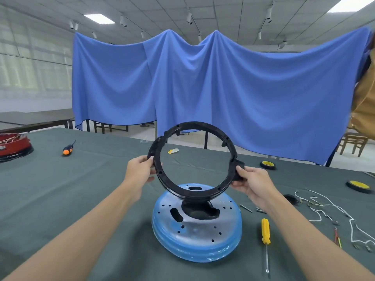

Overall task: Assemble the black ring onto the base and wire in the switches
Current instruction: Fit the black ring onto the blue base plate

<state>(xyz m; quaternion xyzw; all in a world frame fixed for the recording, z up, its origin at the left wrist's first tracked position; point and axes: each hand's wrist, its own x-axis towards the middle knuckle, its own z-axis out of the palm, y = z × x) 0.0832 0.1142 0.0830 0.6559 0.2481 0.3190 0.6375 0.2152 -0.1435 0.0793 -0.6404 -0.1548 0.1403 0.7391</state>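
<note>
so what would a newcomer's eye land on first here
The black ring, held tilted up between the left hand and right hand, over the translucent blue base at the centre of the grey-covered table. Behind it a big blue cloth hangs across the room. A yellow screwdriver lies right of the base, with loose white wires further right.

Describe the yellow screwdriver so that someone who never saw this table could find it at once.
Start at the blue dome-shaped base in the middle of the grey-green table. Just right of it lies the yellow screwdriver, its blade pointing toward the person. The other screwdriver, far left, has an orange and black handle.
</note>
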